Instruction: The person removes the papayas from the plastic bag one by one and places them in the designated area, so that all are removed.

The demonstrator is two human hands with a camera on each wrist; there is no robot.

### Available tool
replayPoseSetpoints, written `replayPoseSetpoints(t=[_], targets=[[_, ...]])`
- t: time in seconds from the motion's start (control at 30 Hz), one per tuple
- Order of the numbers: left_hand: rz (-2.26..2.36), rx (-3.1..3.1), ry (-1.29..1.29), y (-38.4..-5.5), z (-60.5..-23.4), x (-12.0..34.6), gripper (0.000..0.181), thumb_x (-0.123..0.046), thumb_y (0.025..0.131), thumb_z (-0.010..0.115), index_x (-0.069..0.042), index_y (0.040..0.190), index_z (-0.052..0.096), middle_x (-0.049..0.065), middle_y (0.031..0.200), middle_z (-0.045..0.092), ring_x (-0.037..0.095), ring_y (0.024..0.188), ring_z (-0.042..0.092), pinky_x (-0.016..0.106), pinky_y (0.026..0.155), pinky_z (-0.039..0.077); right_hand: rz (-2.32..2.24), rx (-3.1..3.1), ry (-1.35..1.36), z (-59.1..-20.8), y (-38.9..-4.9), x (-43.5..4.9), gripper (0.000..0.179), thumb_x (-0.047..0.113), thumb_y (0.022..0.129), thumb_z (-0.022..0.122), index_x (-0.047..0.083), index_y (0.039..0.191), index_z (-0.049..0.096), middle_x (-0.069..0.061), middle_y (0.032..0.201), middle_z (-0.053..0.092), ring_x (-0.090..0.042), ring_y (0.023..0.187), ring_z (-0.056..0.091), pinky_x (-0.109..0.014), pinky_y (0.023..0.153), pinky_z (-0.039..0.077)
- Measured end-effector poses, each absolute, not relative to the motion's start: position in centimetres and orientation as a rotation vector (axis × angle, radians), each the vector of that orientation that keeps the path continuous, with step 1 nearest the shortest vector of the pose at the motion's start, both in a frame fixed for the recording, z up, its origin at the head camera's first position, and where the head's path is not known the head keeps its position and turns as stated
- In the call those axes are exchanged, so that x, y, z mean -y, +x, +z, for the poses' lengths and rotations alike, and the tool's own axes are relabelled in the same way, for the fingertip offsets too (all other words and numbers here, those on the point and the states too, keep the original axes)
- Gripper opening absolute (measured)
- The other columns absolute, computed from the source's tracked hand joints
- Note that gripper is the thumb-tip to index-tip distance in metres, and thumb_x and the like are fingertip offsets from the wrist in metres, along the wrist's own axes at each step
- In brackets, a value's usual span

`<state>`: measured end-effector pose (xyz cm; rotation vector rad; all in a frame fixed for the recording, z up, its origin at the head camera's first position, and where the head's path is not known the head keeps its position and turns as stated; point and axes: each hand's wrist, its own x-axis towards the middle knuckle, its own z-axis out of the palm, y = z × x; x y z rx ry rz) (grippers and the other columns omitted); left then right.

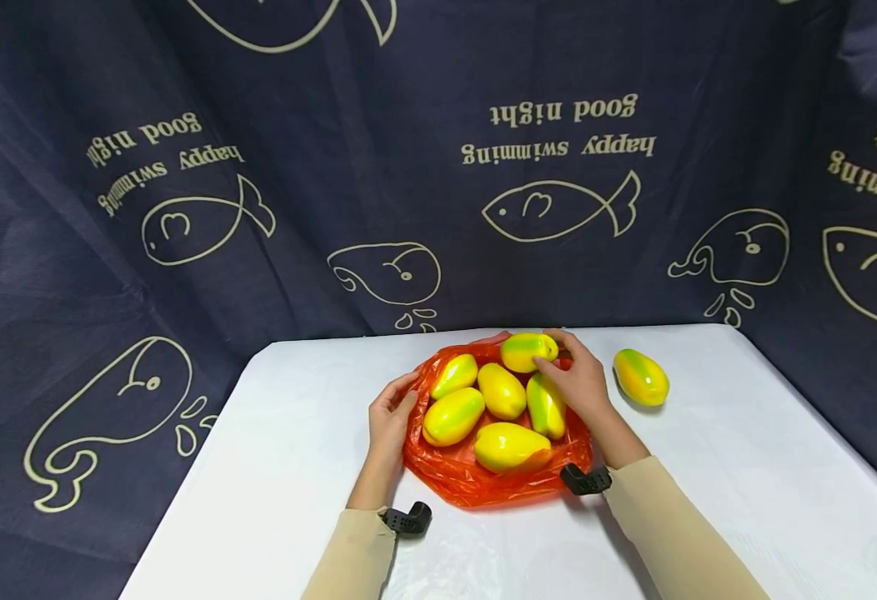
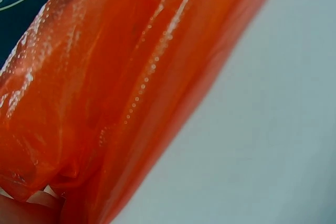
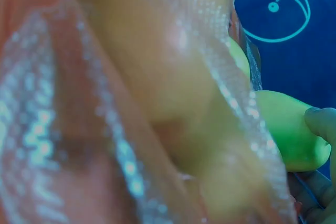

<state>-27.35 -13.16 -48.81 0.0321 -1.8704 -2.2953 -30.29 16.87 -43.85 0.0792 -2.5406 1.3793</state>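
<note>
A red plastic bag (image 1: pixel 476 492) lies spread open on the table, with several glossy yellow-green fruits, shaped like mangoes or papayas, inside. My left hand (image 1: pixel 389 417) holds the bag's left rim between thumb and fingers; in the left wrist view, fingertips (image 2: pixel 31 208) show against the film. At the far right side of the bag, my right hand (image 1: pixel 579 375) grips another such fruit (image 1: pixel 524 352) by its right end. That fruit (image 3: pixel 289 124) is also seen in the right wrist view, under the thumb. Bag film in front blurs much of that view.
One more yellow-green fruit (image 1: pixel 641 377) lies on the white table (image 1: pixel 288 450), right of the bag. Behind the table hangs a dark blue curtain (image 1: pixel 423 167) with fish and whale drawings. A black wrist device (image 1: pixel 408 520) is worn on each forearm.
</note>
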Motion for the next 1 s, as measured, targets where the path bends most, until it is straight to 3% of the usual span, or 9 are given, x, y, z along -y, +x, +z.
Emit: replayPoseSetpoints(t=[0.2, 0.43, 0.63, 0.87, 1.0], targets=[[-2.294, 1.861, 0.049, -27.4, -48.9, 13.2, 0.029, -0.009, 0.097, 0.059, -0.015, 0.123, 0.07, 0.006, 0.126, 0.066, 0.017, 0.112, 0.06, 0.02, 0.092, 0.055, 1.372, 2.521, 0.068, -43.8, -29.5, -17.1, 0.058, 0.032, 0.094, 0.068, 0.019, 0.146, 0.046, -0.012, 0.136, 0.057, -0.031, 0.125, 0.051, -0.054, 0.114, 0.041], [-2.285, 1.874, 0.066, -27.3, -48.9, 13.2, 0.03, -0.01, 0.097, 0.06, -0.015, 0.125, 0.069, 0.005, 0.128, 0.065, 0.017, 0.113, 0.06, 0.02, 0.091, 0.055, 1.365, 2.441, 0.084, -44.0, -28.7, -17.4, 0.055, 0.029, 0.093, 0.07, 0.019, 0.144, 0.049, -0.012, 0.132, 0.061, -0.029, 0.118, 0.056, -0.048, 0.102, 0.049], [-2.292, 1.871, 0.061, -27.3, -48.9, 13.3, 0.03, -0.01, 0.097, 0.06, -0.013, 0.126, 0.069, 0.007, 0.129, 0.064, 0.016, 0.112, 0.059, 0.02, 0.09, 0.056, 1.358, 2.407, 0.102, -44.0, -28.0, -17.7, 0.055, 0.029, 0.093, 0.07, 0.018, 0.143, 0.05, -0.011, 0.132, 0.06, -0.027, 0.115, 0.055, -0.046, 0.1, 0.048], [-2.299, 1.855, 0.06, -27.4, -49.0, 13.1, 0.03, -0.011, 0.096, 0.061, -0.012, 0.125, 0.068, 0.004, 0.124, 0.066, 0.015, 0.109, 0.06, 0.02, 0.089, 0.056, 1.493, 2.304, 0.052, -43.1, -26.5, -17.9, 0.054, 0.026, 0.092, 0.072, 0.02, 0.142, 0.051, -0.007, 0.132, 0.06, -0.018, 0.11, 0.054, -0.014, 0.089, 0.047], [-2.284, 1.86, 0.057, -27.4, -49.0, 13.1, 0.031, -0.01, 0.097, 0.06, -0.01, 0.127, 0.068, 0.007, 0.125, 0.065, 0.015, 0.109, 0.06, 0.019, 0.089, 0.056, 1.538, 2.256, 0.027, -42.5, -26.0, -18.1, 0.054, 0.024, 0.093, 0.071, 0.019, 0.143, 0.051, -0.006, 0.132, 0.06, -0.015, 0.111, 0.053, -0.01, 0.087, 0.044]])
